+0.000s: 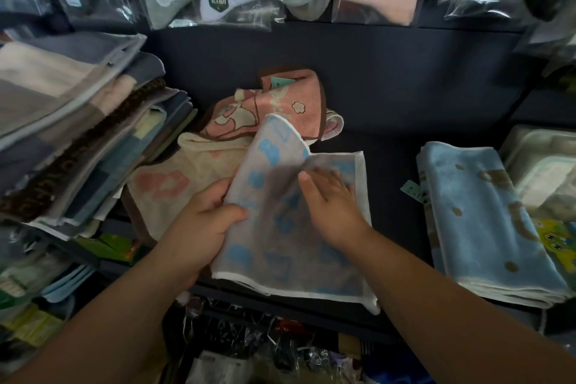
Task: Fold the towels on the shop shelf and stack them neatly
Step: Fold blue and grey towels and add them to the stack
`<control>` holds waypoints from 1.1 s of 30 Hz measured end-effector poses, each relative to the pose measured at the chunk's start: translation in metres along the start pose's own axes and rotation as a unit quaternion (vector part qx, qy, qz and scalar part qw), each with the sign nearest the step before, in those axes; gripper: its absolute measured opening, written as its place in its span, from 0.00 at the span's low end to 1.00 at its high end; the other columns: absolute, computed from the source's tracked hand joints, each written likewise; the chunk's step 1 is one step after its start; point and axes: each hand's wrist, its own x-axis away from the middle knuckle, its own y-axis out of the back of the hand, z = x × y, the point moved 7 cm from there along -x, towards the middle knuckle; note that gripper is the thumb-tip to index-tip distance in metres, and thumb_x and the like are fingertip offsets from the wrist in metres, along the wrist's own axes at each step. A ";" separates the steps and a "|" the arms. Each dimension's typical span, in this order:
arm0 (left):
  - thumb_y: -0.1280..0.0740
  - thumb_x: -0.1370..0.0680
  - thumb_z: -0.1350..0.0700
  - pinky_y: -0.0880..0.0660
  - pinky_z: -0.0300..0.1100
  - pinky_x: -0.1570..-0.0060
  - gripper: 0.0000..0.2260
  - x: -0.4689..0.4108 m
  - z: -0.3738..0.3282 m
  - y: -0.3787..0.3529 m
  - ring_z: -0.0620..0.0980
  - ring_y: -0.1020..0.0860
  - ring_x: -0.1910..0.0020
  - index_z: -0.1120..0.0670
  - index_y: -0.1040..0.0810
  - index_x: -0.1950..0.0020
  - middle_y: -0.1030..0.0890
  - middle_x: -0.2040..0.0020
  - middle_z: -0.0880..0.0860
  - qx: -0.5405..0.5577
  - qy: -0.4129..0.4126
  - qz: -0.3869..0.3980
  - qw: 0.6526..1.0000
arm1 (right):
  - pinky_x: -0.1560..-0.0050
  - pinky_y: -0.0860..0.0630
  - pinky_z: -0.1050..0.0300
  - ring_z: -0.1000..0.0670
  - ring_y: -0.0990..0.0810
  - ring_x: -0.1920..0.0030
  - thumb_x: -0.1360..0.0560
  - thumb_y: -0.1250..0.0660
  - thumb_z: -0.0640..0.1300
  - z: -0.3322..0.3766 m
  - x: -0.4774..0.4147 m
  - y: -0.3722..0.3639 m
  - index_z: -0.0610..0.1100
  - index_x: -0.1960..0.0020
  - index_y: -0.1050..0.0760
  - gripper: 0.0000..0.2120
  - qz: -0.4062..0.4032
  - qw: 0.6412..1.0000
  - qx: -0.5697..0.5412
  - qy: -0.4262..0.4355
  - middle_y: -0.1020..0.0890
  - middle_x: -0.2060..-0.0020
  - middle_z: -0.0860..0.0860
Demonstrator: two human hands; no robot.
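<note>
**Blue-patterned towel [290, 227] mid-fold at the shelf's front lip**

It lies at centre frame on the dark shelf [389, 87], with its near right corner drooping past the front edge. The left hand [202, 221] grips the left edge, fingers [230, 214] curled round the cloth and lifting a flap. The right hand [330, 196] presses flat beneath that flap, fingers [330, 174] spread wide.

Likely slips: a pull toward the bottom of the frame could drag the cloth off the lip onto the goods below. The flap could land skewed if the flat hand lets go early. The left hand might also snag the cream towel [174, 178] just beside it.

Room is tight on the left, where the tall fabric pile [78, 121] leans in, and the pink towel [280, 103] crowds the upper centre. Bare shelf shows between the work and the folded blue stack [477, 221] at right.
</note>
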 end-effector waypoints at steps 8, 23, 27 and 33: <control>0.36 0.30 0.53 0.21 0.57 0.45 0.20 -0.007 -0.026 -0.081 0.48 0.17 0.49 0.45 0.23 0.38 0.16 0.50 0.46 -0.173 -0.083 0.090 0.977 | 0.38 0.25 0.45 0.45 0.19 0.46 0.16 0.46 0.56 -0.040 0.037 0.048 0.44 0.52 0.18 0.22 -0.101 0.958 -0.240 -0.123 0.16 0.51 0.45; 0.32 0.20 0.53 0.19 0.45 0.65 0.11 0.000 -0.012 -0.151 0.48 0.16 0.66 0.46 0.26 0.38 0.16 0.58 0.54 -0.224 -0.040 0.248 0.942 | 0.63 0.21 0.48 0.46 0.20 0.68 0.26 0.29 0.44 -0.060 0.032 0.064 0.36 0.59 0.20 0.10 -0.126 0.960 -0.222 -0.116 0.17 0.66 0.39; 0.30 0.22 0.51 0.28 0.34 0.64 0.06 -0.002 -0.018 -0.109 0.40 0.23 0.67 0.42 0.20 0.47 0.20 0.62 0.47 -0.260 -0.176 0.055 0.948 | 0.64 0.23 0.46 0.48 0.25 0.68 0.25 0.31 0.44 -0.063 0.032 0.066 0.34 0.57 0.23 0.12 -0.144 0.951 -0.237 -0.135 0.19 0.66 0.39; 0.41 0.24 0.38 0.30 0.53 0.33 0.27 -0.003 -0.010 -0.108 0.52 0.30 0.30 0.50 0.24 0.29 0.28 0.27 0.51 -0.447 -0.298 0.029 0.843 | 0.51 0.17 0.39 0.42 0.15 0.54 0.23 0.32 0.46 -0.071 0.037 0.079 0.43 0.48 0.20 0.07 -0.160 0.943 -0.257 -0.138 0.15 0.56 0.44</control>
